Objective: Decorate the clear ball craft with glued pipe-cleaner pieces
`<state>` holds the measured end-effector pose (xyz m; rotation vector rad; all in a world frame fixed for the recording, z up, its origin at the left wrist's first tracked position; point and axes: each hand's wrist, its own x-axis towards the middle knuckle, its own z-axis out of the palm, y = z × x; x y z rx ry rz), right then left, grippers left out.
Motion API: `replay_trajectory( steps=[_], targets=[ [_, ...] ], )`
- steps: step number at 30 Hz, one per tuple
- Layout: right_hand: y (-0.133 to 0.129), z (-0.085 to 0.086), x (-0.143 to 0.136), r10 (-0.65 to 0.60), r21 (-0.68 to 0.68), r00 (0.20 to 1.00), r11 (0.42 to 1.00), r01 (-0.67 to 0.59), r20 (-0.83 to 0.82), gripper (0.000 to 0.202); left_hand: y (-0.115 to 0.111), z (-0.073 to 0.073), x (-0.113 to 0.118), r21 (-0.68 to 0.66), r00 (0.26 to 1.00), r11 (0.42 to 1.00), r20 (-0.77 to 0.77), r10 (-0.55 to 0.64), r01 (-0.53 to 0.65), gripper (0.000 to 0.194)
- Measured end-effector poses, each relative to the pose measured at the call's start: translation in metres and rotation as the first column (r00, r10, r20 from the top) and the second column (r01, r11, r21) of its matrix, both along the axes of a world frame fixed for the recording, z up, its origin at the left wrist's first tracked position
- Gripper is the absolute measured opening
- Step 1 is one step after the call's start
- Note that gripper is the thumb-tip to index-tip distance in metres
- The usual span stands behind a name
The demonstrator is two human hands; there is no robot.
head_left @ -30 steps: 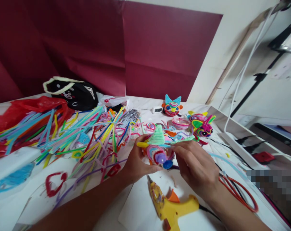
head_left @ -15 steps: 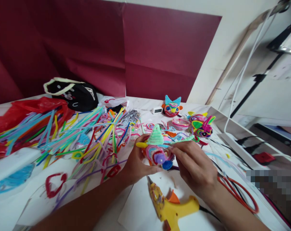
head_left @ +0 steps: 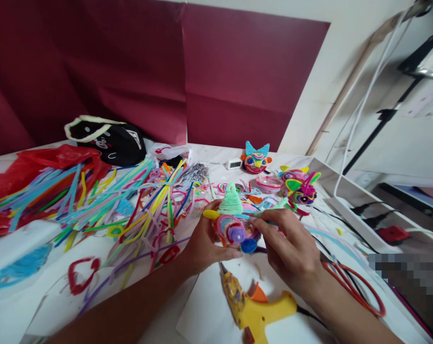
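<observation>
A colourful pipe-cleaner figure [head_left: 227, 227] with a green cone on top, a purple round nose and a blue disc is held above the table. Wrapped round its left side and underside is my left hand [head_left: 205, 246]. My right hand [head_left: 290, 243] has its fingers pinched together at the figure's right side, by a light blue strip; the fingers hide what exactly they grip. Below both hands, a yellow glue gun [head_left: 257, 308] lies on a white sheet [head_left: 202, 306], its nozzle pointing up toward the figure.
Bundles of pipe cleaners [head_left: 159, 196] and a red plastic bag [head_left: 64, 155] spread over the left. Behind are a black bag [head_left: 121, 143], a small white clock [head_left: 234, 164] and two finished figures [head_left: 257, 160]. Orange cable [head_left: 363, 296] and a power strip [head_left: 359, 217] lie right.
The right hand has shifted very slightly at the figure's right edge, and the green strip seen above its fingers now shows less. Otherwise the figure and my left hand have barely moved.
</observation>
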<state>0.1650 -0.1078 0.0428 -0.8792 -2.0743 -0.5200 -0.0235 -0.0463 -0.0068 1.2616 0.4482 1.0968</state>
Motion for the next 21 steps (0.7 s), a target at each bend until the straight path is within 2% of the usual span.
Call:
replay_trajectory(
  steps=[7,15,18,21],
  targets=[
    [-0.001,0.002,0.001,-0.052,-0.024,0.998,0.998,0.053,0.04,0.03,-0.001,0.0,0.0,-0.053,1.0,0.999,0.0,0.007,-0.007,0.119],
    [-0.006,0.003,0.002,-0.152,-0.039,0.984,0.987,0.156,0.095,0.033,0.001,0.001,0.0,-0.03,0.999,0.999,-0.029,0.029,-0.03,0.117],
    [-0.006,0.004,0.002,-0.152,-0.063,0.983,0.985,0.159,0.105,0.035,0.003,-0.003,0.0,-0.02,1.0,1.0,0.008,0.02,-0.02,0.107],
    [-0.006,0.005,0.003,-0.146,-0.075,0.984,0.985,0.154,0.105,0.036,0.006,-0.008,0.001,0.0,0.999,1.0,0.037,-0.004,0.004,0.088]
  ],
)
